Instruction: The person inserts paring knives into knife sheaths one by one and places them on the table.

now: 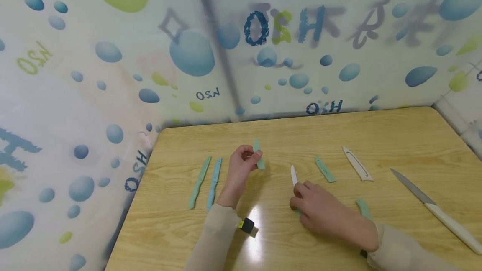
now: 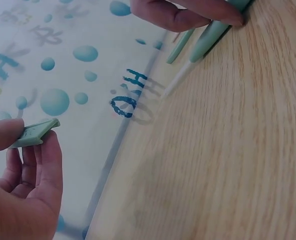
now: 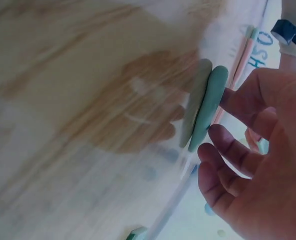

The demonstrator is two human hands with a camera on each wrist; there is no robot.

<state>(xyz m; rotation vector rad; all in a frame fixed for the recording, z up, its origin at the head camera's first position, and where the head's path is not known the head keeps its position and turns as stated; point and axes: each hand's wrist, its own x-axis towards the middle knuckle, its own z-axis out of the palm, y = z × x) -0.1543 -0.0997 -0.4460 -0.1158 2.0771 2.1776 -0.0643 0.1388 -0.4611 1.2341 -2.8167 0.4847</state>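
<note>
In the head view my left hand (image 1: 238, 172) is raised at the middle of the table, pinching a small light-green blade sheath (image 1: 261, 164) between thumb and fingers. The left wrist view shows that sheath (image 2: 36, 133) as a short channel-shaped piece, its end turned toward the other hand. Farther right, my right hand (image 1: 321, 208) bends over a small knife with a white blade (image 1: 293, 175) pointing away from me. Thumb and fingers pinch its green handle (image 3: 211, 102), low over the shiny tabletop. Most of this handle is hidden by the hand in the head view.
Left of my left hand lie a green knife (image 1: 199, 183) and a blue knife (image 1: 214, 183), side by side. To the right are a green sheath (image 1: 325, 170), a white sheath (image 1: 357, 163) and a large white-handled knife (image 1: 452, 223). Another green handle (image 1: 363, 208) is partly behind my right wrist.
</note>
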